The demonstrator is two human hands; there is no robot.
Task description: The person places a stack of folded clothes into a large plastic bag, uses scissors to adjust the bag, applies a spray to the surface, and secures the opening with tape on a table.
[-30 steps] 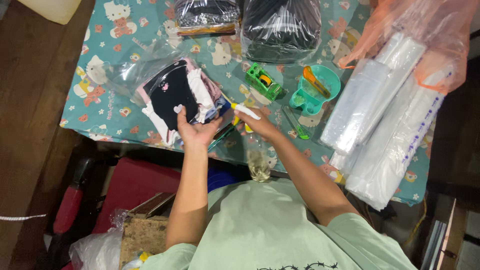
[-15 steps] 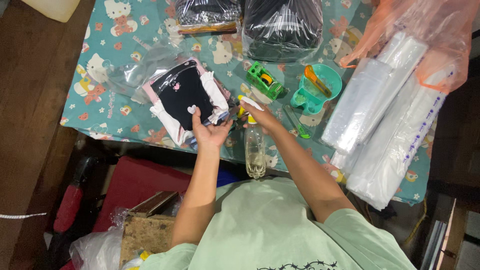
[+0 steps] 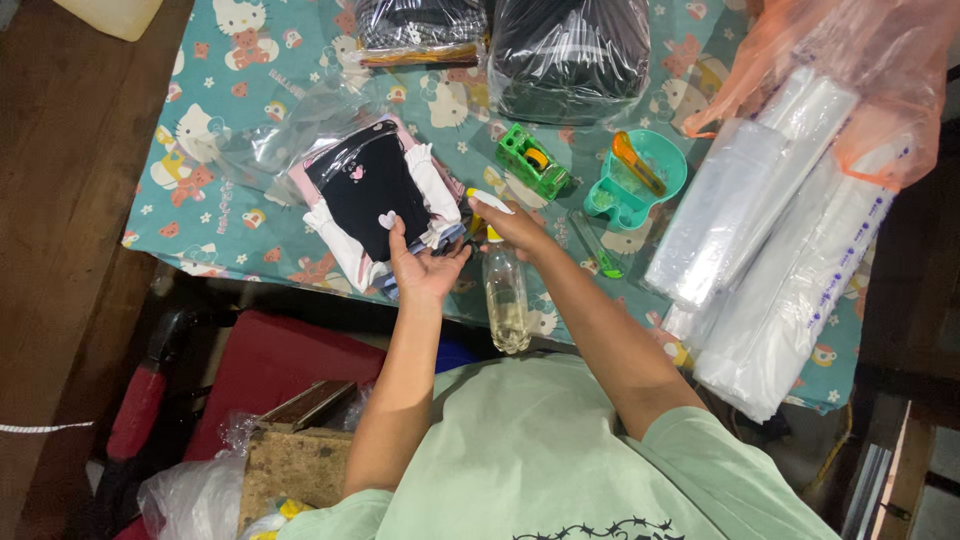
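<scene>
At the table's near edge, right hand [image 3: 515, 228] closed around the neck of a clear spray bottle [image 3: 506, 300], nozzle toward the left palm. Left hand [image 3: 425, 265] open, palm up, fingers spread, holding nothing, fingertips touching the bagged stack of folded clothes [image 3: 375, 205]. Green tape dispenser [image 3: 532, 160] and teal dish [image 3: 635, 178] near beyond. Patterned tablecloth [image 3: 215, 215] bare to the left; plastic bag rolls [image 3: 770, 250] crowd the right.

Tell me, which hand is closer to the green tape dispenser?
Right. The right hand grips the spray bottle just below the green tape dispenser; the left hand sits farther away, open-palmed by the folded clothes.
</scene>
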